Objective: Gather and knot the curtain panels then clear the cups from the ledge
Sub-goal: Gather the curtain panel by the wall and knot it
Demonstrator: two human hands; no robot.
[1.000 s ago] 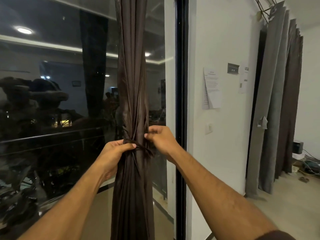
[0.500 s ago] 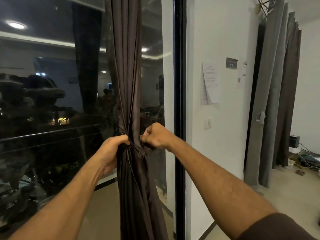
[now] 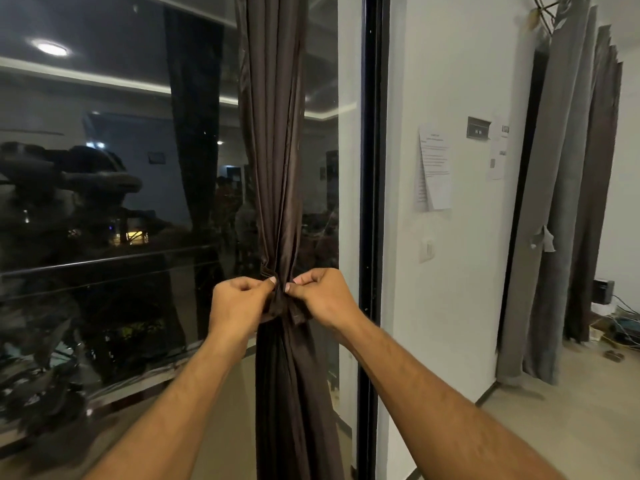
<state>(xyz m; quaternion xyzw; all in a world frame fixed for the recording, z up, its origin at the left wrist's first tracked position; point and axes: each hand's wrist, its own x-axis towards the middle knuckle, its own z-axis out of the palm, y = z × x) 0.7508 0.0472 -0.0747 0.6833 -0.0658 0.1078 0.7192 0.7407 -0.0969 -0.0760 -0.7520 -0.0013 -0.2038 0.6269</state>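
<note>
Clearly both hands, left hand [image 3: 239,299] and right hand [image 3: 323,294], pinch the knot [image 3: 284,306] on the dark curtain [image 3: 273,168] by the window [image 3: 104,202]; soft, slippery cloth, best gripped close there.

The room was dimly and evenly lit, and the white wall [image 3: 460,306] took the most light. The dark window glass [image 3: 104,202] mirrored a round ceiling lamp [image 3: 52,49] and a lit ceiling strip. Straight lines bowed towards the frame edges, and fine detail looked soft.
</note>
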